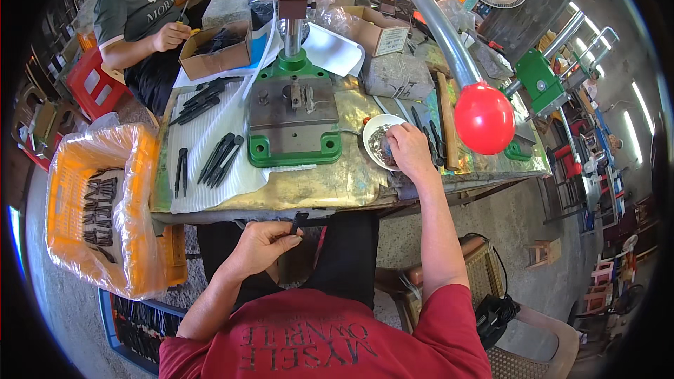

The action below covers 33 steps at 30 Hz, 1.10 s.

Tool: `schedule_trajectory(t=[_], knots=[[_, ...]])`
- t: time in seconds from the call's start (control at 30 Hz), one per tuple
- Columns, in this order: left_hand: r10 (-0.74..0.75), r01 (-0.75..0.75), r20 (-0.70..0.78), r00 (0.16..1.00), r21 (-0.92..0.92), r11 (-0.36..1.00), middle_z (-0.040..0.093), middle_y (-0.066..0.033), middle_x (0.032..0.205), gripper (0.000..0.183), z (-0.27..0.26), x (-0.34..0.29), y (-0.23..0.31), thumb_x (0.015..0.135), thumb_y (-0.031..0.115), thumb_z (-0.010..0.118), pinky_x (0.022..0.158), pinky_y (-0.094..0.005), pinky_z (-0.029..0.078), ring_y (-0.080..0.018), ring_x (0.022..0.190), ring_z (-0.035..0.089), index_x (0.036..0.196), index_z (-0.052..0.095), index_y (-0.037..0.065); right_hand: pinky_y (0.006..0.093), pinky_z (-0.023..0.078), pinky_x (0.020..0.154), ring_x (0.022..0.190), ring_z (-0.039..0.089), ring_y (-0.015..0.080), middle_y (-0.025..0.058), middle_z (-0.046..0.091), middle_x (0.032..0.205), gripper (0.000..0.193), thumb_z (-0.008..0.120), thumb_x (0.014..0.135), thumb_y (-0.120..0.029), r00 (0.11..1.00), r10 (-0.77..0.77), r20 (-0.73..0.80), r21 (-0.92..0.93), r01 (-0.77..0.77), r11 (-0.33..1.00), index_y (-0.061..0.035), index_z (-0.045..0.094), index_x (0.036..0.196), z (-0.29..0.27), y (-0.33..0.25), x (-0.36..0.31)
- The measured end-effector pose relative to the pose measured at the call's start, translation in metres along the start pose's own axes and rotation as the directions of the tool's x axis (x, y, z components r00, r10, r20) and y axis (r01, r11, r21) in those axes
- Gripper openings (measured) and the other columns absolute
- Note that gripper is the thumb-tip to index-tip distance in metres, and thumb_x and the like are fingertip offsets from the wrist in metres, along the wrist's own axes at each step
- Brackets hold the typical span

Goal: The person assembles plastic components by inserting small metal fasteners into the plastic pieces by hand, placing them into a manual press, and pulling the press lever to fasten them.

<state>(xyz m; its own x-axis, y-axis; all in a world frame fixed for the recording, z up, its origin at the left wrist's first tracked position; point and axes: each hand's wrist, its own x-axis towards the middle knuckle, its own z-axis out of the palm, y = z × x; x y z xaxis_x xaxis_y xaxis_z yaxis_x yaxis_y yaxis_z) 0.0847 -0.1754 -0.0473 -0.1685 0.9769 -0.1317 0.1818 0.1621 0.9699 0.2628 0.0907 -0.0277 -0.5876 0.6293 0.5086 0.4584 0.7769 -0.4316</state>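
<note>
My left hand (261, 245) is closed in front of the table's near edge, above my lap. Between its thumb and fingers is a slim black part (300, 220), its upper end standing out. My right hand (409, 146) reaches into a white bowl (372, 121) of small metal pieces, fingertips pressed together; whatever they pinch is hidden. Between the hands stands a green press (295, 116) with a dark flat base and a small metal fixture. Several black handle-like parts (222, 158) lie on white foam sheet (200, 196) left of the press.
A red ball (484, 118) on a lever tip hangs right of the bowl. At left stands an orange basket (63, 193) lined with clear plastic, holding black parts. A grey block (399, 76) sits behind the bowl. Across the table, a co-worker's hand (172, 36) is beside a cardboard box (214, 62).
</note>
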Motion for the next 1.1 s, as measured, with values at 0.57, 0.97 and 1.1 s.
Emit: schedule_trajectory(t=[0.57,0.97,1.1], knots=[[-0.014,0.013,-0.03,0.999,-0.057,0.998,0.052,-0.0001,0.059,0.015,0.001,-0.003,-0.007,0.076,0.011,0.059,0.053,-0.0185,0.038,-0.0013,0.059,0.042,0.081,0.057,-0.003,0.0381,0.04,0.064,0.072,0.051,0.0353,0.0207,0.05,0.078,0.006,0.041,0.075,0.0,0.994,0.004,0.112,0.032,-0.008,0.999,0.0008,0.043,0.08,-0.011,-0.004,0.0],[-0.119,0.124,0.036,0.992,-0.229,0.966,0.058,-0.0021,0.069,0.013,0.0,-0.003,0.002,0.079,0.009,0.055,0.051,-0.0169,0.04,-0.0031,0.057,0.049,0.084,0.058,-0.002,0.0176,0.038,0.055,0.062,0.049,0.0061,0.0001,0.05,0.074,0.009,0.047,0.08,-0.003,0.959,0.26,0.111,0.602,-0.273,0.75,-0.0005,0.051,0.088,-0.002,0.038,-0.01],[-0.111,0.111,0.015,0.994,-0.272,0.956,0.059,-0.0031,0.07,0.013,0.0,-0.003,-0.002,0.08,0.01,0.054,0.05,-0.0167,0.04,-0.0034,0.054,0.049,0.083,0.058,-0.003,0.0173,0.038,0.055,0.062,0.049,0.0064,0.0,0.05,0.074,0.009,0.046,0.08,-0.003,0.949,0.27,0.16,0.69,-0.304,0.657,-0.0006,0.051,0.088,-0.009,0.018,-0.008]])
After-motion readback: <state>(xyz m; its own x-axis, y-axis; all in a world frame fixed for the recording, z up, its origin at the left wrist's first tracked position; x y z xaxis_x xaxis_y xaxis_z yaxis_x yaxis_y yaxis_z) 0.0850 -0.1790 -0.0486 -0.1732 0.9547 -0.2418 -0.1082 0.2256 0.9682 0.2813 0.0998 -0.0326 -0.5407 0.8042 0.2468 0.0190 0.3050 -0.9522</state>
